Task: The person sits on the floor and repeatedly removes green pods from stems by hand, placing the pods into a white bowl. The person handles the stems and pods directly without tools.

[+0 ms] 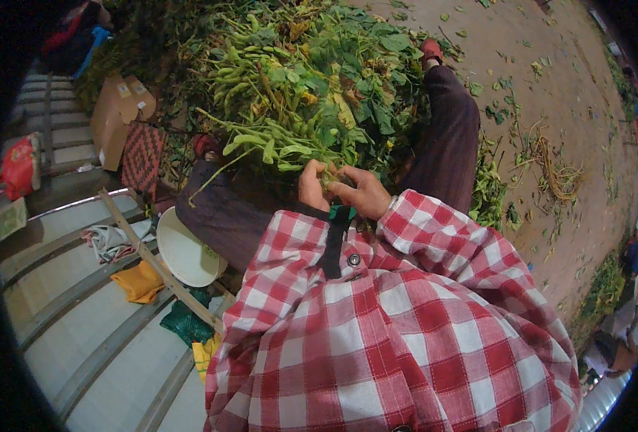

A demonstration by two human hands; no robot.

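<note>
My left hand (312, 186) and my right hand (363, 191) are close together in front of my body, fingers pinched on a green soybean plant stem. The held stem bears several plump green pods (254, 143) that spread away to the left of my hands. Just beyond lies a large heap of leafy bean plants (308, 70), green with some yellowed leaves, between my legs. What exactly each fingertip presses on is partly hidden by the fingers.
A white bucket (181, 254) stands by my left leg, beside a wooden strip (151, 254). Cardboard (108, 124), a red-and-black woven piece (141, 156) and cloths (140, 281) lie at left. Stripped stems (554, 167) and leaves litter the ground at right.
</note>
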